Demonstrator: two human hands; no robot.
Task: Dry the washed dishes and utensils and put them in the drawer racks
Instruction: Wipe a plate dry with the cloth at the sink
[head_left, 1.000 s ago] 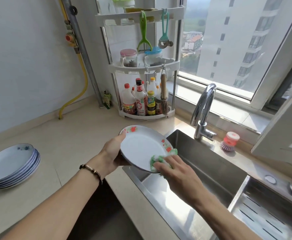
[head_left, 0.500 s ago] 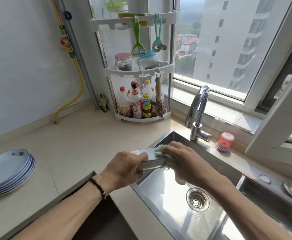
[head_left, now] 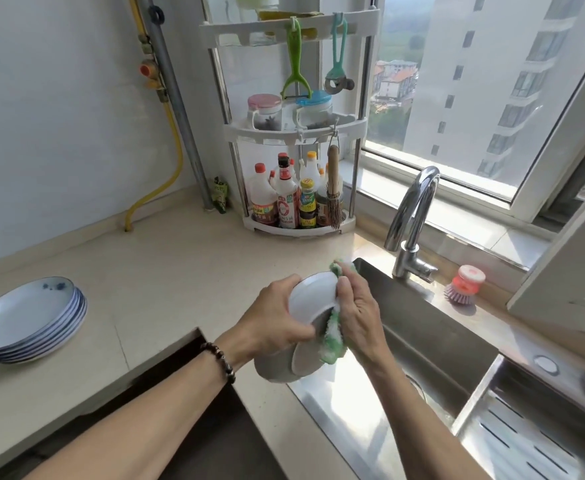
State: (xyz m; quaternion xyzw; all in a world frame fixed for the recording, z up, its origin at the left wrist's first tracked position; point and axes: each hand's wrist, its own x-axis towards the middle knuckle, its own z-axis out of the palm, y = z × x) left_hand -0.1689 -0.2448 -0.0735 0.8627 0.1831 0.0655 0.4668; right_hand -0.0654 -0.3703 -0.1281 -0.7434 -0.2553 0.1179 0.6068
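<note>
The left hand (head_left: pixel 273 327) is gripping a white plate (head_left: pixel 310 306) by its rim, fingers curled over the upper edge and thumb crossing the underside, holding it tilted almost on edge above the near lip of the sink (head_left: pixel 433 344). The right hand (head_left: pixel 360 313) is closing its grip on a green and white cloth (head_left: pixel 332 336), fingers wrapped round it and pressing it against the plate's underside beside the foot ring. The plate is hanging in the air between counter (head_left: pixel 166 282) and sink, touching nothing but the two hands and the cloth.

By its look the plate is glazed ceramic: stiff, fairly light, brittle, and likely slick where water is clinging to it. A drop onto the steel below would probably be chipping or breaking it, so the rim grip with the thumb opposing the fingers seems the sound place to hold, leaving the faces free for wiping. The cloth is soft and is folding to the plate's curve.

A stack of blue-patterned plates (head_left: pixel 29 320) is sitting on the counter to the left, well apart from the hands. Drying seems to be under way; racking is not yet begun.
</note>
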